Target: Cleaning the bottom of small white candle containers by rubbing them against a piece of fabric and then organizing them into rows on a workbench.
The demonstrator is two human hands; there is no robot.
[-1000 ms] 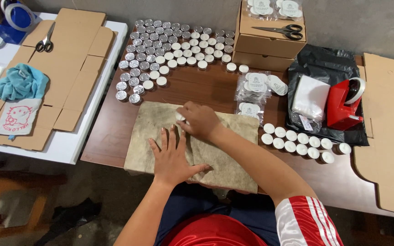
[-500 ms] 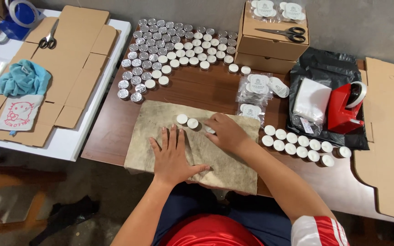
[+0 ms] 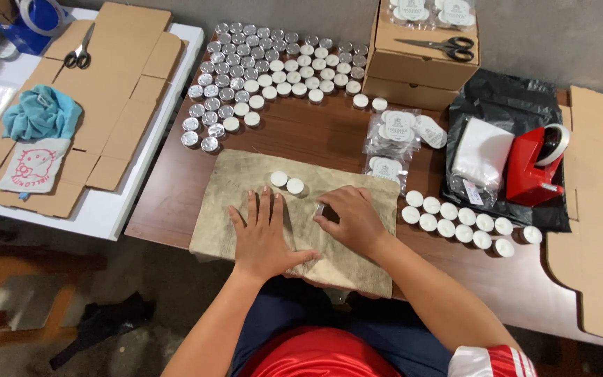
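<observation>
L hand (image 3: 265,234) lies flat, fingers spread, nothing gripped, on the beige cloth (image 3: 246,181) at the table's near edge. R hand (image 3: 352,218) curls over a small metal cup (image 3: 320,208) on the cloth; can't tell if it's actually pinched. Two white tealights (image 3: 287,182) sit just above L fingertips, w/ more rows behind & to the right.

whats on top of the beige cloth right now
Two white tealight candles, the left hand pressed flat, and the right hand. The right hand's fingers cover something small that cannot be made out.
</observation>
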